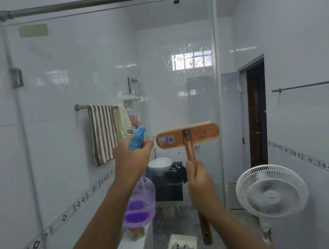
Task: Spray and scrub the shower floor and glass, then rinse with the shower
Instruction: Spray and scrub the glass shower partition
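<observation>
Both arms reach toward the shower glass [86,72]: your left hand [131,157] grips a spray bottle [140,201] partly filled with purple liquid, while your right hand [201,185] clasps the wooden brush [187,137] by its handle, just beside the bottle.

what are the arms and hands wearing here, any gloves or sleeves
Both arms are bare as far as the frame shows: no sleeves. The left hand and the right hand wear no gloves, and no watch, ring or band shows on the sides facing the camera.
</observation>
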{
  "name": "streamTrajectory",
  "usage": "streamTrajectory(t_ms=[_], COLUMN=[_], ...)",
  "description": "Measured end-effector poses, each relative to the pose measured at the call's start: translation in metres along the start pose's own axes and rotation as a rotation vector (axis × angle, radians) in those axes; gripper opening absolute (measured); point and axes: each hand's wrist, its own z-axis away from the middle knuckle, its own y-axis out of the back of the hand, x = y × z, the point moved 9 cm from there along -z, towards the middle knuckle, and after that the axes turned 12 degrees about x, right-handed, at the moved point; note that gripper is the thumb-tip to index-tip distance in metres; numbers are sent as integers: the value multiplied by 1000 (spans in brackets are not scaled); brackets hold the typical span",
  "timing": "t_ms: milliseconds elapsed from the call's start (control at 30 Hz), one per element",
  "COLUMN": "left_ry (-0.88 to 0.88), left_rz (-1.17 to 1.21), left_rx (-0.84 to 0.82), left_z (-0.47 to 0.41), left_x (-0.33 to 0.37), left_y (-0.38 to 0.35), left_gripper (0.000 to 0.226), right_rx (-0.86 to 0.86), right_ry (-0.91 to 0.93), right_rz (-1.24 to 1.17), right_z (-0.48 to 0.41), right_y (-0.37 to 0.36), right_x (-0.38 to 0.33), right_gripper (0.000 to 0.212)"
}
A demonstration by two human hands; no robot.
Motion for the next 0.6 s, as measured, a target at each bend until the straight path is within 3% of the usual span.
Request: streamTrajectory(t_ms=[100, 367, 467, 600], left_ry=[5, 39, 35, 14], left_rz=[-10, -14, -26, -62], left_rx=[0, 19, 48, 93], left_z=[0, -6, -5, -1], left_x=[-1, 1, 0, -3], left_y=[-8, -26, -23, -14], left_gripper=[13, 12, 11, 16], right_rx=[-26, 4, -6, -105], right_ry=[-9, 110, 123, 39], right_rz=[-13, -84, -50, -147], right_z=[1, -113, -95, -24], right_y=[2, 20, 22, 8], right_x=[5, -104, -82, 0], right_gripper=[35, 32, 31, 29])
